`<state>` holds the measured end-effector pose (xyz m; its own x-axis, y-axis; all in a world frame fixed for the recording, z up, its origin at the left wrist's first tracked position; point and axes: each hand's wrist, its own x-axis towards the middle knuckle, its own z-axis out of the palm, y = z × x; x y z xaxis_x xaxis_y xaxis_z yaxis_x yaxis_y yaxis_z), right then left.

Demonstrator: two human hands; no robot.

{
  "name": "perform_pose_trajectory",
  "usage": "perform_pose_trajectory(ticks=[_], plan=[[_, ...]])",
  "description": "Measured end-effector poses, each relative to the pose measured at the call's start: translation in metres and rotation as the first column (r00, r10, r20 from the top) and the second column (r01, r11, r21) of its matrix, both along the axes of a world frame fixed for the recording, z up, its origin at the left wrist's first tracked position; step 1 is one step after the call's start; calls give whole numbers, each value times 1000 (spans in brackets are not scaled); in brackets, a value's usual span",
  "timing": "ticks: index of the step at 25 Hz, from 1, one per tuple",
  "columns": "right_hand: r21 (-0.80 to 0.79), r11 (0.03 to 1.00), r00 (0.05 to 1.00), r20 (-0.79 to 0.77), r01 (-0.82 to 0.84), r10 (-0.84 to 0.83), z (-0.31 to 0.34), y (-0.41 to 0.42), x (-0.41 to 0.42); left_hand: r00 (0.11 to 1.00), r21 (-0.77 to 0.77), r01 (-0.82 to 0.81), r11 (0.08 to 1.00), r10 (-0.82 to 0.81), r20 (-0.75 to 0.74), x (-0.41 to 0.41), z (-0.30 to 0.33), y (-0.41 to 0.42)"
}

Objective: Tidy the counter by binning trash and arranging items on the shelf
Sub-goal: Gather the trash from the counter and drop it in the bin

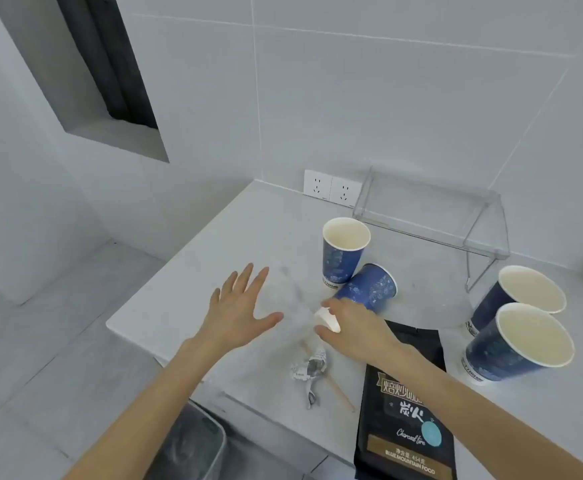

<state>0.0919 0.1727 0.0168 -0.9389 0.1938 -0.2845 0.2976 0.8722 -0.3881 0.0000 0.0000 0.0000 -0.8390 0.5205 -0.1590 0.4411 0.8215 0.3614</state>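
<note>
Head view: right hand (349,327) pinches a white scrap (328,318); left hand (238,313) hovers spread and empty. Crumpled paper (309,367) lies just below the right hand; the tipped cup (369,287), touching its knuckles, could roll off the tabletop (214,254).

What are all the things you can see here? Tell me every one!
paper cups: four, blue with cream insides; three upright, one tipped over against the cup nearest the sockets
coffee bag: one, black, lying flat at the counter's near edge
crumpled paper: one, white with print, on the counter over a wooden stick
wooden stick: one, tan, beside the bag
clear shelf: one, see-through, against the wall, nothing on it
wall sockets: two, white, left of the shelf
bin: one, grey, below the counter
left hand: open, fingers spread over the counter
right hand: pinching a small white scrap
</note>
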Motion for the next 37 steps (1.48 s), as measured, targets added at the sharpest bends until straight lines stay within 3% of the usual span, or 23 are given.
perform_pose_trajectory(ticks=[6,10,13,19,27,33,37], plan=[[35,999,980,200,-6,-1,-57,-21,3,990,-55,-16,998,24,140,16,-45,-4],[57,998,976,213,30,-41,-78,-30,0,985,-110,5,994,14,174,21,-68,-6],[67,997,974,220,38,-52,-84,-32,-8,994,-203,22,979,1,112,23,-81,-12],[67,994,964,247,89,-103,-90,-33,-13,993,-221,-53,974,74,88,17,-86,-17],[205,979,978,206,-12,-31,-101,-50,-10,991,-247,-81,966,104,83,12,-88,-22],[226,974,989,139,20,-52,-103,-50,-8,985,-147,-162,976,169,40,10,-84,-41],[148,989,999,42,19,-25,-99,-51,-3,949,-23,-311,950,309,-55,9,-77,-74]])
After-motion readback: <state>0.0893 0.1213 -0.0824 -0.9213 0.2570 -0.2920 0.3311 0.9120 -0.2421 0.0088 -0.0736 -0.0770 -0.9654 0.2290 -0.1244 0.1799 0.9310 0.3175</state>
